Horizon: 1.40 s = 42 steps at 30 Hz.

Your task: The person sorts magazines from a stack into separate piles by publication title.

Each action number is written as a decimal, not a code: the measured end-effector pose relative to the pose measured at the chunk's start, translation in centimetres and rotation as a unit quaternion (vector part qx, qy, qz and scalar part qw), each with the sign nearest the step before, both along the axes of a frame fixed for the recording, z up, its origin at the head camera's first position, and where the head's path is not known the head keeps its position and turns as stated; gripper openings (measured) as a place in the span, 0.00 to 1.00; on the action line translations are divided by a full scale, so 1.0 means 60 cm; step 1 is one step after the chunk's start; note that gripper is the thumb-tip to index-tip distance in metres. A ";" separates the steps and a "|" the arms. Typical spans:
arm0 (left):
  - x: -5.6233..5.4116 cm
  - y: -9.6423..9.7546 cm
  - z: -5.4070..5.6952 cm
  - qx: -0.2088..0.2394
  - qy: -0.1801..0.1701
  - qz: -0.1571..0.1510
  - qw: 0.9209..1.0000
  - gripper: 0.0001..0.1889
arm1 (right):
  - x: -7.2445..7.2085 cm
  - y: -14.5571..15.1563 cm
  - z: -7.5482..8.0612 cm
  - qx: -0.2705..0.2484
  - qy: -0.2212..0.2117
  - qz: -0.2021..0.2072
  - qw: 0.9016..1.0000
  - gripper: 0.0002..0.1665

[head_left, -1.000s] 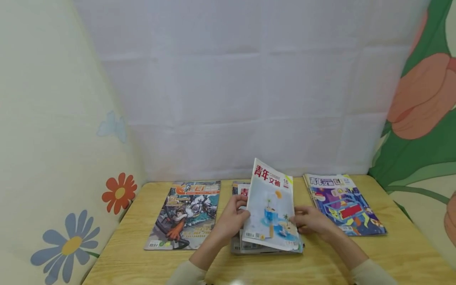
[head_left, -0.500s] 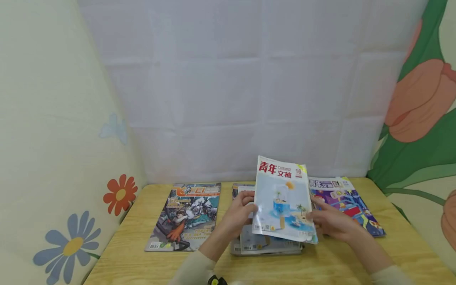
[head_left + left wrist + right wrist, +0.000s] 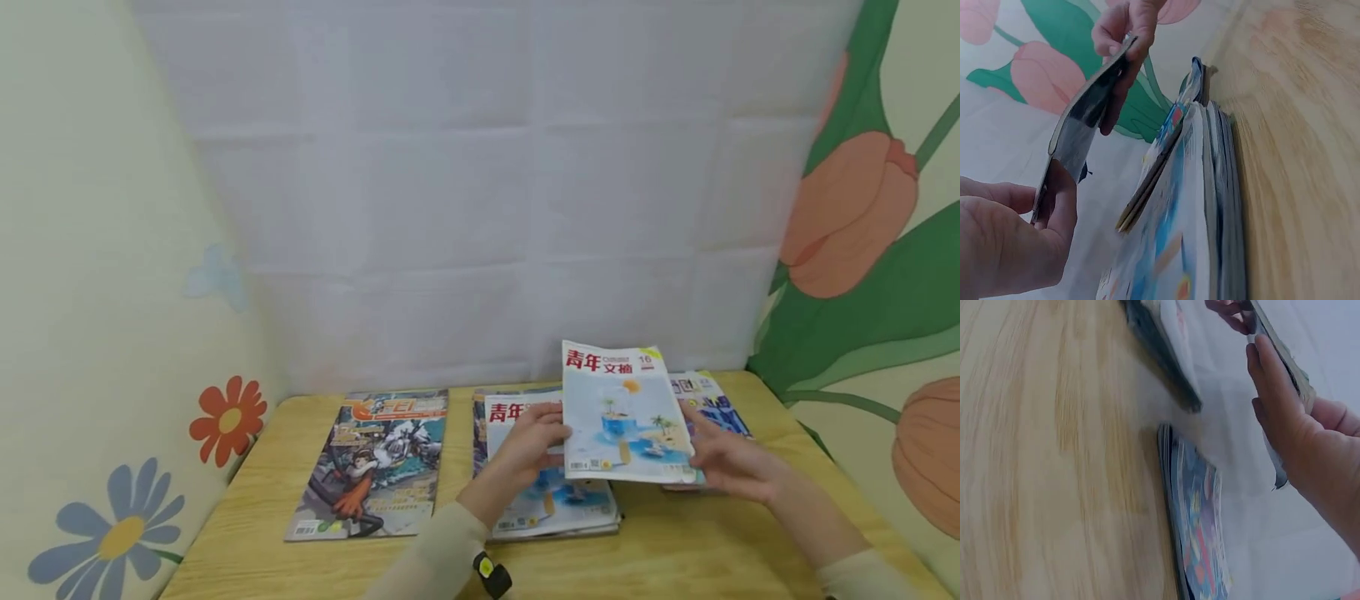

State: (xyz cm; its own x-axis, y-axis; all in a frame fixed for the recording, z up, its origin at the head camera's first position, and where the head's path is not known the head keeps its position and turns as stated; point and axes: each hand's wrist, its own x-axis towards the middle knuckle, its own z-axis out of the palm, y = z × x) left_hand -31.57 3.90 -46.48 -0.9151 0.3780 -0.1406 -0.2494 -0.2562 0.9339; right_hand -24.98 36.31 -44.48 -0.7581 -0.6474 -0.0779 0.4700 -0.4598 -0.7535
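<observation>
Both hands hold a white-and-blue magazine (image 3: 626, 417) with red title characters and an island picture, raised off the table. My left hand (image 3: 528, 446) pinches its left edge, thumb on the cover. On the right edge my right hand (image 3: 738, 462) grips it, fingers under and thumb on top. In the left wrist view the held magazine (image 3: 1082, 122) spans the gap between both hands. Below and left of it lies a stack of magazines (image 3: 551, 508), whose top cover bears the same island picture. Partly hidden behind the held one is a purple magazine pile (image 3: 716, 412).
A comic-style magazine (image 3: 375, 467) lies on the left of the wooden table (image 3: 247, 500). White cloth (image 3: 427, 208) hangs behind the table's back edge. Walls with painted flowers (image 3: 855, 212) flank both sides.
The held magazine has been lifted off the middle stack and carried right, now overlapping the purple pile in the head view. More of the stack's top cover shows. Both hands moved with it.
</observation>
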 end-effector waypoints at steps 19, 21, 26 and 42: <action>-0.005 0.184 -0.018 0.054 -0.156 0.012 0.986 0.25 | -0.015 0.149 -0.034 0.259 0.062 -0.120 0.956 0.69; -0.001 0.200 -0.015 0.051 -0.153 0.023 0.987 0.25 | -0.016 0.162 -0.038 0.267 0.071 -0.115 0.954 0.69; 0.007 0.228 -0.007 0.033 -0.151 0.057 0.986 0.24 | -0.024 0.181 -0.043 0.290 0.081 -0.113 0.947 0.68; -0.011 0.234 -0.018 -0.001 -0.182 0.054 0.982 0.08 | -0.037 0.188 -0.035 0.370 0.097 -0.123 0.916 0.65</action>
